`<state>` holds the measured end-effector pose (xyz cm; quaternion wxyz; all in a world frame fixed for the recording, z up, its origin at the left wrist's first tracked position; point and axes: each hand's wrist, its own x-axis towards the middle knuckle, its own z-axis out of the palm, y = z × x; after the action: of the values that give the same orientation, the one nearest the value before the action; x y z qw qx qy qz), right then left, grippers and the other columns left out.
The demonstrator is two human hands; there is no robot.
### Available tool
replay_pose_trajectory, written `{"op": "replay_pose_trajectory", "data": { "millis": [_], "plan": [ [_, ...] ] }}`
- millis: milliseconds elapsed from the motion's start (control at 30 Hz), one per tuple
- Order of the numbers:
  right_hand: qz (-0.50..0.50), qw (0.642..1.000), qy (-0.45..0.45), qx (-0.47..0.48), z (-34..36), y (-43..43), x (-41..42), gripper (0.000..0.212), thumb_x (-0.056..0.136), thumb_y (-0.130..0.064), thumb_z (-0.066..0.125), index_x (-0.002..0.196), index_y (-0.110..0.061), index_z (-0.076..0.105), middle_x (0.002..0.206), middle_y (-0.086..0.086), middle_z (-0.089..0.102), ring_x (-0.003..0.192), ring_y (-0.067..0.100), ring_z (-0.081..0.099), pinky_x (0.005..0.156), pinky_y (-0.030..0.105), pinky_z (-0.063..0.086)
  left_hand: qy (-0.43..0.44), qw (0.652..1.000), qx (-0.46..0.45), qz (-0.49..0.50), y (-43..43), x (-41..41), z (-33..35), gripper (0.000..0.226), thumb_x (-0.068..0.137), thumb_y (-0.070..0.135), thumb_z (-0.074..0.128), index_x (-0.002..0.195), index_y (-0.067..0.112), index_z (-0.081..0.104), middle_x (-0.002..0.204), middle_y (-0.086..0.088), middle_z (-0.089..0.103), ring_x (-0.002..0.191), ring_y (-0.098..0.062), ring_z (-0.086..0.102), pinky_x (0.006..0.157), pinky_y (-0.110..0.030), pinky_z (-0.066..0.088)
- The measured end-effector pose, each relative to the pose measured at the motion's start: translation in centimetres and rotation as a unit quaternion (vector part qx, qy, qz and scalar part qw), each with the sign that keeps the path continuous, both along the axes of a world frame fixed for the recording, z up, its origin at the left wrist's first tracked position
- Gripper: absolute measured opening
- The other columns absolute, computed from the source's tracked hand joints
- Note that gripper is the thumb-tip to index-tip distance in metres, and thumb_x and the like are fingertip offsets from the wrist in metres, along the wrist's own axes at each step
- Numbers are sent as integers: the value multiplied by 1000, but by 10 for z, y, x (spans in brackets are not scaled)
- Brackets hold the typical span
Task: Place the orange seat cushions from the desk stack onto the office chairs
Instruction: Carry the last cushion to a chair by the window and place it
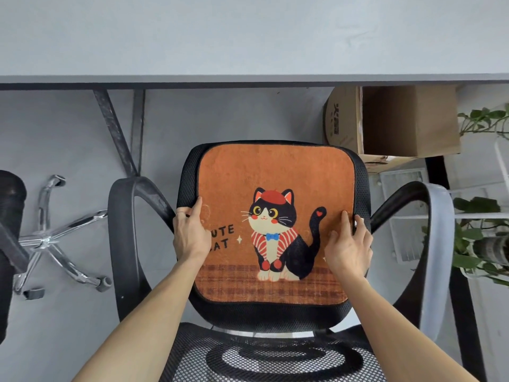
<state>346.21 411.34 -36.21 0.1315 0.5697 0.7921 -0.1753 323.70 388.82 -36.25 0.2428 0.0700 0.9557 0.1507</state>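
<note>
An orange seat cushion point(275, 172) printed with a black-and-white cat lies flat on the black mesh seat of an office chair point(275, 312) right below me. My left hand point(190, 232) rests on the cushion's left edge, thumb on top and fingers over the side. My right hand point(348, 244) lies on the cushion's right edge, fingers spread along it. I look down over the chair's mesh backrest point(270, 357). No stack of cushions is in view.
The grey desk point(248, 37) spans the top, its dark metal legs point(118, 133) at the left. A cardboard box point(391, 122) sits under it at the right. A second chair's chrome base point(55, 235) stands left; potted plants on a white rack point(482, 244) stand right.
</note>
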Motion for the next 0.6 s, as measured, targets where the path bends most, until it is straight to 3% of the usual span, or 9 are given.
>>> {"op": "replay_pose_trajectory", "data": {
  "millis": [367,467,600],
  "plan": [
    [11,1000,-6,-1,6,0,0,56,102,-31,44,156,-25,30,162,10,24,143,35,23,107,56,33,-4,997,-57,-59,3,-1,9,78,89,7,60,156,30,27,133,-8,38,121,-29,41,79,-43,51],
    [12,1000,-9,1,10,2,-6,56,97,-26,49,152,-22,38,160,14,26,143,38,24,107,58,35,16,990,-102,-95,7,2,14,80,86,16,65,155,23,26,145,-9,29,125,-31,38,93,-45,45],
    [65,998,2,14,22,8,-32,49,93,-28,52,142,-24,46,160,11,26,143,37,22,111,57,29,65,976,-53,-201,34,-5,21,68,87,16,62,149,16,35,157,-11,19,136,-32,33,109,-45,37]
  ]
}}
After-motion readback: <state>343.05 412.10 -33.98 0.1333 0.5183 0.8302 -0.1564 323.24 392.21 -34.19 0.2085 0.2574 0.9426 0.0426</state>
